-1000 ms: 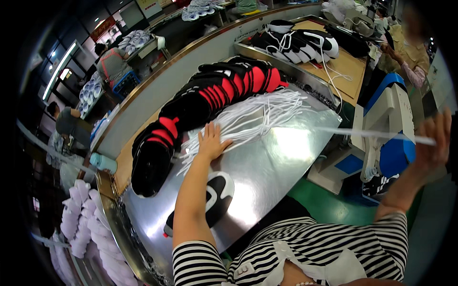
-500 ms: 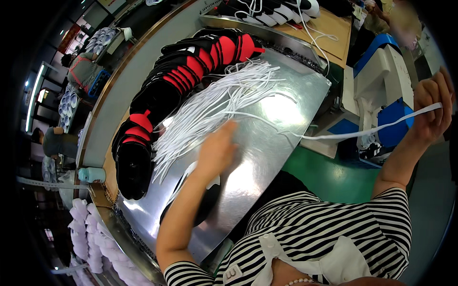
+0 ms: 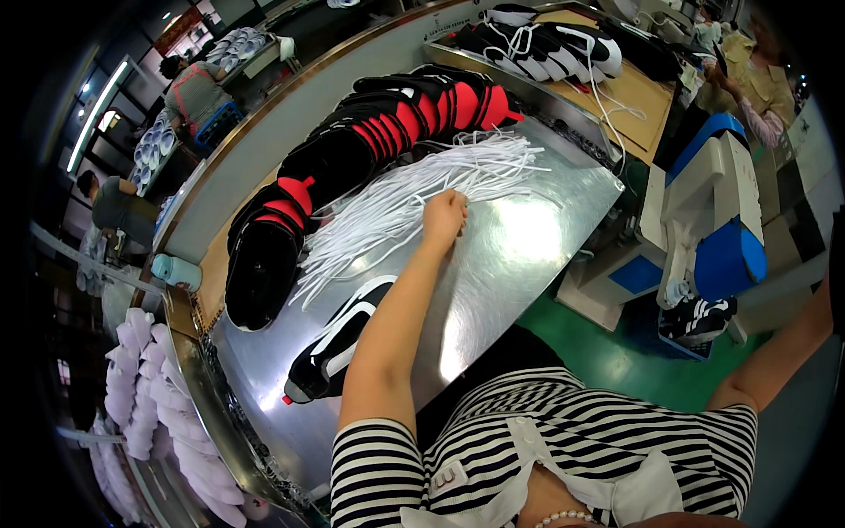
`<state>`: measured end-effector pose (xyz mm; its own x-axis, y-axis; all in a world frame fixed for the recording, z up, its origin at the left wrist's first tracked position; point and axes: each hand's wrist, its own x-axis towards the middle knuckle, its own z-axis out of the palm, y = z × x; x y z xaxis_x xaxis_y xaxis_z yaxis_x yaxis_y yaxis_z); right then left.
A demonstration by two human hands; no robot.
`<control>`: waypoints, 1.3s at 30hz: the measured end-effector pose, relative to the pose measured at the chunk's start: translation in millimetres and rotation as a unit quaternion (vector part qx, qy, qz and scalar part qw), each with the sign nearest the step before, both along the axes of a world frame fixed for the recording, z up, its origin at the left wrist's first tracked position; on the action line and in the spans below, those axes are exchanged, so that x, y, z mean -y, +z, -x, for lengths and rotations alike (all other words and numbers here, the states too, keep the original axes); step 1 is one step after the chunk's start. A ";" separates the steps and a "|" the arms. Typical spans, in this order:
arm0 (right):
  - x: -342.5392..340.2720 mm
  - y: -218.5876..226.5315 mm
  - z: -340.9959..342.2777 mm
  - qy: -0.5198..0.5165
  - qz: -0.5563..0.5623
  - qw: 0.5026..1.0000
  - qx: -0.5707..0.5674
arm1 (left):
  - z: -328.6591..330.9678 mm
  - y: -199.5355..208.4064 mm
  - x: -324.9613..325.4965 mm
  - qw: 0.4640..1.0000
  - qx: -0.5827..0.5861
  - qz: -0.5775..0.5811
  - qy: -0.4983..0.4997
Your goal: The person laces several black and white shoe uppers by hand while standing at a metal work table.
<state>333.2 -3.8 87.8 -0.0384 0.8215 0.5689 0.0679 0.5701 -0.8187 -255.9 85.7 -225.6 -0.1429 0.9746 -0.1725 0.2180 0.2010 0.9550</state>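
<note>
My left hand (image 3: 446, 217) is closed at the near edge of a heap of white shoelaces (image 3: 396, 202) on the metal tabletop (image 3: 493, 273). Its fingers curl down over lace strands, and what they pinch is hidden. My right arm (image 3: 783, 365) stretches out to the right, with its hand beyond the picture's edge. Beside my left forearm lies a black shoe upper (image 3: 321, 356) with white stripes and a white lace along it. Behind the laces curves a row of nested black shoe uppers (image 3: 343, 158) with red linings.
A metal tray (image 3: 528, 84) of black-and-white uppers stands at the back. A beige-and-blue machine (image 3: 704, 202) is at the right, above the green floor (image 3: 590, 348). A light-blue bottle (image 3: 176, 271) stands left, near hanging white shoe parts (image 3: 145, 387). People work farther off.
My right hand has gone out of view to the right, and the lace it held no longer shows. My left hand has moved up and right against the lace heap. The view has shifted.
</note>
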 end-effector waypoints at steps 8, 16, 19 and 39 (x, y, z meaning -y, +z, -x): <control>49.6 -344.0 189.8 0.285 0.270 0.342 0.854 | 45.8 97.7 170.0 0.906 -0.357 -0.223 -0.041; 11.9 -238.4 275.4 0.390 0.470 0.735 0.295 | 79.0 95.9 299.8 0.750 -0.640 -0.076 0.150; 32.4 -225.8 379.0 0.490 0.508 0.703 0.090 | 69.8 85.4 298.2 0.773 -0.608 -0.112 0.141; 55.3 -275.1 543.2 0.440 0.398 0.805 -0.033 | 92.9 57.2 258.9 0.865 0.465 0.056 0.180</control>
<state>-210.0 -59.0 -187.3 -0.7948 0.5987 -0.0992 -0.1343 -0.3329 -0.9334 -348.8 -173.1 -168.4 -0.1834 0.8656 -0.4660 -0.7303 0.1974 0.6539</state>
